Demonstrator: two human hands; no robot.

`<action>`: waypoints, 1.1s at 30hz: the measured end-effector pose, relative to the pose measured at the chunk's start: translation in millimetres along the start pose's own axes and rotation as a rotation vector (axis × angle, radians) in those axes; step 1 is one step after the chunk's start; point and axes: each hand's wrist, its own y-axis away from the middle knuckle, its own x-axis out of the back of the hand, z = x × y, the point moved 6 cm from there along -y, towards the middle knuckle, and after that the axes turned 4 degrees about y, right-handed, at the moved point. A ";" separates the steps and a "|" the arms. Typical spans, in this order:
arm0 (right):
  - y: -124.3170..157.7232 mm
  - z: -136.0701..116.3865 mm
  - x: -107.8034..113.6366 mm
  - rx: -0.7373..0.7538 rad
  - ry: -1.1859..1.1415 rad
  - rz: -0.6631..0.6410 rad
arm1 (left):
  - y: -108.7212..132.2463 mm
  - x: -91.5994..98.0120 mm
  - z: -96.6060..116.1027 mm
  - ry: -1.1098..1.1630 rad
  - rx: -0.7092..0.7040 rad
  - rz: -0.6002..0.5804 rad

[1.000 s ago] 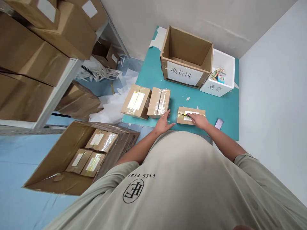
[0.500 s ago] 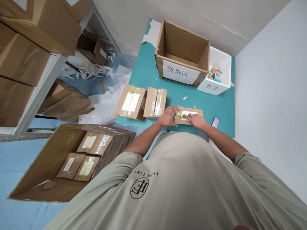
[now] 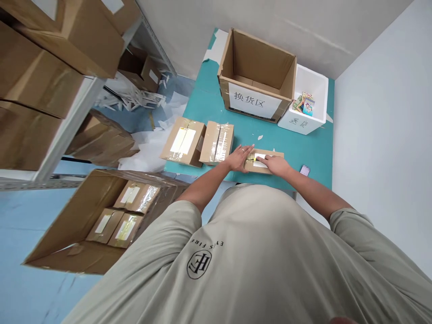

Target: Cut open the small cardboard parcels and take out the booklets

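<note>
A small flat cardboard box (image 3: 274, 154) with a white label lies near the front edge of the teal table (image 3: 205, 105). My left hand (image 3: 240, 157) rests flat against the box's left end, fingers stretched out. My right hand (image 3: 276, 164) lies on top of the box, fingers closed round a thin tool with a yellow tip (image 3: 251, 157) that points left across the lid. Two taped cardboard boxes (image 3: 183, 141) (image 3: 217, 142) sit side by side just left of my left hand.
A large open carton (image 3: 255, 101) with a white sign stands at the table's back, a white foam box (image 3: 305, 123) beside it. A phone (image 3: 304, 170) lies to the right. On the floor, an open carton (image 3: 67, 238) holds several parcels. Shelves with cartons (image 3: 40, 85) stand left.
My left hand has slid right, from the table beside the taped boxes onto the small box's left end. My right hand and the tool stay on the lid.
</note>
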 end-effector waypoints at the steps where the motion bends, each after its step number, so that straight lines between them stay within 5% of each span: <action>1: 0.7 4.4 -3.2 -0.003 -0.012 -0.005 | 0.5 0.4 -1.7 -0.005 0.006 -0.003; 25: 38.6 40.4 -18.9 -0.059 0.027 -0.080 | 10.1 8.1 -5.1 -0.031 0.018 -0.012; 33: 102.6 102.7 -37.4 -0.160 0.110 -0.184 | 9.4 5.3 -4.9 -0.253 -0.004 -0.084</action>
